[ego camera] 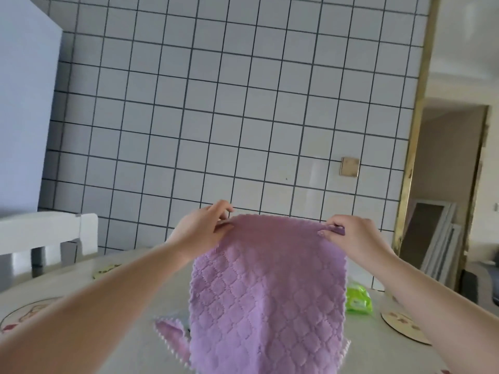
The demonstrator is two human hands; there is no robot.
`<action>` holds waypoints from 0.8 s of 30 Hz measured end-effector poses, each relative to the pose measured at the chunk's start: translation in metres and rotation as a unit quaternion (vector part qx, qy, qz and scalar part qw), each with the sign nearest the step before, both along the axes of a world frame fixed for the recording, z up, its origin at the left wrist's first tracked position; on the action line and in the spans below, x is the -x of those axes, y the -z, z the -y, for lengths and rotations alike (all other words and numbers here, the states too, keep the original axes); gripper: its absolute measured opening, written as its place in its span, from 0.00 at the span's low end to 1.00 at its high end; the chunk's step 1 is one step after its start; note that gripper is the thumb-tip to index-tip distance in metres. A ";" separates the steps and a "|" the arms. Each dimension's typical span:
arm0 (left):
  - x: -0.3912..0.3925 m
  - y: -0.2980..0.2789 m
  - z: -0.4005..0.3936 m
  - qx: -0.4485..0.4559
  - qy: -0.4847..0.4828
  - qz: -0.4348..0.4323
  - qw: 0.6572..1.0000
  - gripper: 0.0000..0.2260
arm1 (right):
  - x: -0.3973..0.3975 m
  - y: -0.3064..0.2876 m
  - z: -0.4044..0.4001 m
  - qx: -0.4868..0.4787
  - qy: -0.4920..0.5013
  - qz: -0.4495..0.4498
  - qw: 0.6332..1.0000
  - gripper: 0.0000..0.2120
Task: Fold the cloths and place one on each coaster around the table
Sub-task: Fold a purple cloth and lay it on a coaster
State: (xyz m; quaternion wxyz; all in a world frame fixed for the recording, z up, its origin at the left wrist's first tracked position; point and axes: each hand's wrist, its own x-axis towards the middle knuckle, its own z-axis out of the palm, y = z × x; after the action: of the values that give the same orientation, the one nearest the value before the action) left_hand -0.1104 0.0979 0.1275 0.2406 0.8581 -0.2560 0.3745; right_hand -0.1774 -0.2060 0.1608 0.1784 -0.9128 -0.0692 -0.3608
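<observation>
At the far left we see a white chair back [48, 230] behind the pale table [129, 314]. On the table's left side lie two round coasters: a large one [27, 315] near the left edge with a printed picture, and a smaller one [106, 269] farther back, partly hidden by our left forearm. Neither carries a cloth.

Our left hand [201, 228] is raised above the table, thumb and fingers pinching the upper left corner of the purple quilted cloth [267, 300]. The cloth hangs in the air between our hands, its scalloped top edge stretched across and its body draping down towards us. Behind its lower left side another purple cloth [172, 338] lies on the table, mostly covered by the hanging one; a bit of scalloped edge also peeks out low on the right.

Our right hand [353, 236] grips the upper right corner, fingers curled round a bunched bit of fabric. Just right of the cloth a green packet [357, 299] rests on the table, and nearer us on the right sits a third round coaster [405, 325], bare. Behind everything stands a white tiled wall [243, 103], with a doorway [448, 184] at the far right.
</observation>
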 end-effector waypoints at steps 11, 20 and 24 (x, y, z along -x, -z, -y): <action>0.017 0.009 -0.021 0.224 0.082 -0.111 0.965 0.04 | -0.020 0.026 -0.013 -0.275 -0.067 0.032 0.958 0.09; 0.092 0.062 -0.031 0.197 0.073 -0.120 0.970 0.05 | 0.053 0.099 -0.006 -0.422 -0.138 -0.033 0.896 0.08; 0.121 0.118 -0.035 0.128 0.089 -0.249 0.956 0.09 | 0.085 0.172 -0.003 -0.515 -0.136 -0.163 0.831 0.06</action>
State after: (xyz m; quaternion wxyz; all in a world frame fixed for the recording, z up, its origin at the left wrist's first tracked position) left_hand -0.2311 0.1329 0.0099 0.4366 0.8600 -0.2134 0.1556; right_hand -0.2625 -0.2034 -0.0115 0.6785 -0.7158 0.0331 -0.1619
